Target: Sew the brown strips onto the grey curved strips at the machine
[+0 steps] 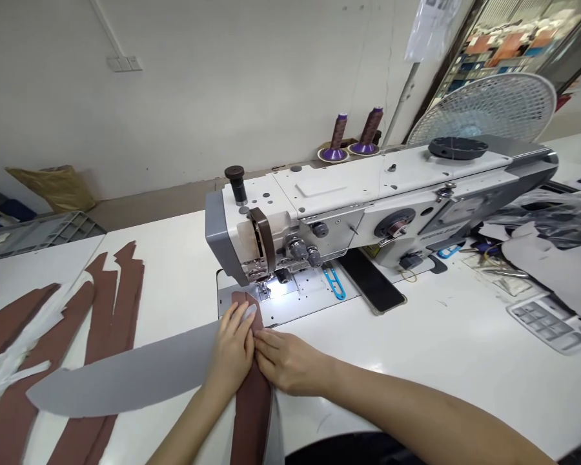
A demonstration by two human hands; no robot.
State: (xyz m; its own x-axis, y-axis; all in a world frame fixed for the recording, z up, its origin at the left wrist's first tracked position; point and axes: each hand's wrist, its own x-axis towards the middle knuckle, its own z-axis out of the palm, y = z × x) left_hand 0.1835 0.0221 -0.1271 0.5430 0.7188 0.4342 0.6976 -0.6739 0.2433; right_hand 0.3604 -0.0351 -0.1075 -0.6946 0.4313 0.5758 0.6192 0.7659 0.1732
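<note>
My left hand lies flat, fingers stretched out, on a grey fabric piece where it meets a brown strip. My right hand presses beside it, fingers together and pinching the brown strip's edge. Both hands sit just in front of the presser foot of a white industrial sewing machine, under its lit needle area. The brown strip runs from the needle plate back toward me.
More brown strips and white material lie at the left on the white table. Blue thread snips and a dark phone rest by the machine. Thread cones, a fan, grey pieces and a keypad are at right.
</note>
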